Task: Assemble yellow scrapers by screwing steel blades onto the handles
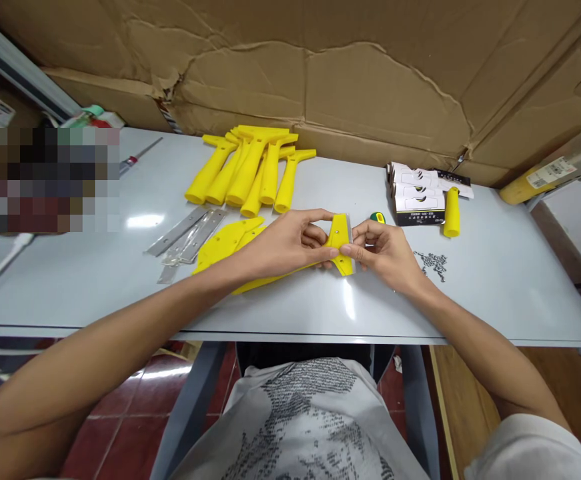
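Above the front of the table, a yellow scraper (341, 230) is between my hands, its head toward the right and its long handle running back to the left. A thin blade edge shows along the head's right side. My left hand (290, 241) is closed around the scraper where handle and head meet. At the blade side, my right hand (387, 252) pinches the head between thumb and fingers. Flat yellow scraper parts (227, 241) lie beneath and beside my left wrist. Just beyond my right hand is a green and yellow object (379, 217), partly hidden.
Yellow scraper handles (253, 163) are piled at the back. Metal blades (185, 233) lie to the left. Small screws (435, 264) are heaped at right, below printed cards (417, 200) and a yellow tube (451, 212). A screwdriver (140, 155) lies back left. Cardboard (320, 80) stands behind.
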`<state>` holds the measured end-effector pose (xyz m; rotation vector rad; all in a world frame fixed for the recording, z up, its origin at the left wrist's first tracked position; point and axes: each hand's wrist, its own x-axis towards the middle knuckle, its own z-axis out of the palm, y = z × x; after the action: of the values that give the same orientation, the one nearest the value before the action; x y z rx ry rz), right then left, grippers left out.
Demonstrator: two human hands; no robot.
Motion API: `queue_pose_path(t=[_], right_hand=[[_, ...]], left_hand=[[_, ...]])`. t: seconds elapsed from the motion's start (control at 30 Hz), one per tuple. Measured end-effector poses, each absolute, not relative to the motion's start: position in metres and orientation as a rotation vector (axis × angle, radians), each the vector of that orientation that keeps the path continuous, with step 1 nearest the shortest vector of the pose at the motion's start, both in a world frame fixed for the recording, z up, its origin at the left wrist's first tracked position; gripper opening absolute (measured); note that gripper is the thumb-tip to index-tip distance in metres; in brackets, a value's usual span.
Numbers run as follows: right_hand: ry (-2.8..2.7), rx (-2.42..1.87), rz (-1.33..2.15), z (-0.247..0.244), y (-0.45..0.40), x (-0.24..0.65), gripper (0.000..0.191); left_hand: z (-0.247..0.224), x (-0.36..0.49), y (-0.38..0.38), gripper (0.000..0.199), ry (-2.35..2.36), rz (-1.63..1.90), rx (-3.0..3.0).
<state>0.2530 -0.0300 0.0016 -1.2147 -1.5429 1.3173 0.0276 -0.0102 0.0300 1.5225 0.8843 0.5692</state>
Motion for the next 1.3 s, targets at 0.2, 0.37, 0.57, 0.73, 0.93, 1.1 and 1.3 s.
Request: queue_pose_path(t=[0.2,0.37,0.57,0.73,0.93,1.1,1.3], right_hand=[[-1.480,-1.211,1.255,0.007,-0.034,0.249,0.044],[-1.500,-1.151,1.259,0.009,-0.034,0.252,0.042],[-1.506,-1.165,1.182,0.008,-0.033,0.254,0.031],[-1.549,-1.192,1.120,0.011,-0.030,0.256,0.034],[-2.009,-1.273,0.284,0.011,-0.014,0.279,0.015],[-2.396,-1.254,0.244,-0.003,-0.009,0.282,0.012],[-2.509,-1.224,0.130,-0.005,-0.017,0.271,0.022]], left_hand=[[0.028,0.026,-0.013,0.037,1.001,0.651,1.634],[0.029,0.023,-0.009,0.030,0.936,0.645,1.627],[0.025,0.025,-0.009,0.026,0.960,0.657,1.640],[0.030,0.029,-0.008,0.041,1.070,0.676,1.534],[0.045,0.014,0.003,0.049,1.105,0.819,1.474],[0.048,0.007,0.007,0.051,1.089,0.864,1.428],[0.048,0.011,-0.001,0.058,1.034,0.774,1.454]])
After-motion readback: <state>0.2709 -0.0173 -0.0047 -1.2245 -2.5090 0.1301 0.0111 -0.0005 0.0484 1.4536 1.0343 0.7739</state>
